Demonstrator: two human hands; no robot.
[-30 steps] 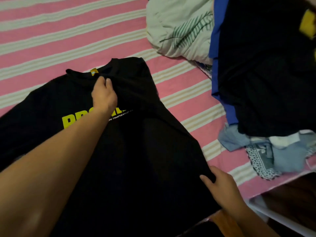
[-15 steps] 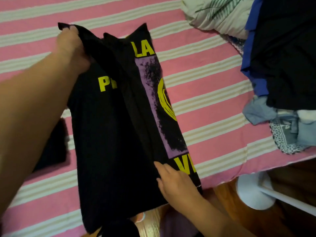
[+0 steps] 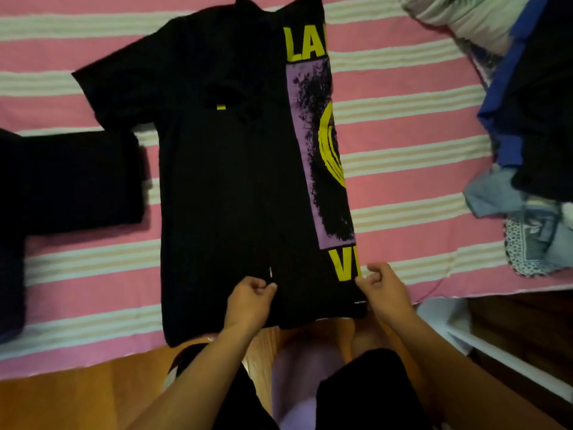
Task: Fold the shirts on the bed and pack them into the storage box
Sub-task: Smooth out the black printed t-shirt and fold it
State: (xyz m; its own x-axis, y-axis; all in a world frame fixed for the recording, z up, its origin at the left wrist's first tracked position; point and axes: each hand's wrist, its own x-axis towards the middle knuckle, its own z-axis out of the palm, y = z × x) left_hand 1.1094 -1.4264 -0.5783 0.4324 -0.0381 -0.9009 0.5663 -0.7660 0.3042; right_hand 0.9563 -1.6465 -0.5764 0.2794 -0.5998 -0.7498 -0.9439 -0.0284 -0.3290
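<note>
A black shirt (image 3: pixel 223 187) lies flat on the pink striped bed (image 3: pixel 403 125), collar away from me. Its right side is folded over, so a purple and yellow print (image 3: pixel 322 144) faces up. My left hand (image 3: pixel 249 297) rests on the lower hem near the inner folded edge, with fingers and thumb curled together in a pinch on the cloth. At the hem's right corner, my right hand (image 3: pixel 383 288) has its fingers curled and pinches the fabric edge. No storage box is in view.
A folded black garment (image 3: pixel 71 178) lies to the left of the shirt. An unfolded pile of dark, blue and patterned clothes (image 3: pixel 527 119) fills the right side. A pale bundle (image 3: pixel 459 17) sits top right. A white object (image 3: pixel 440 318) stands on the wooden floor.
The shirt's right side has been folded over and the shirt laid flat. My left hand came down from the collar to the hem; my right hand shifted to the hem's right corner.
</note>
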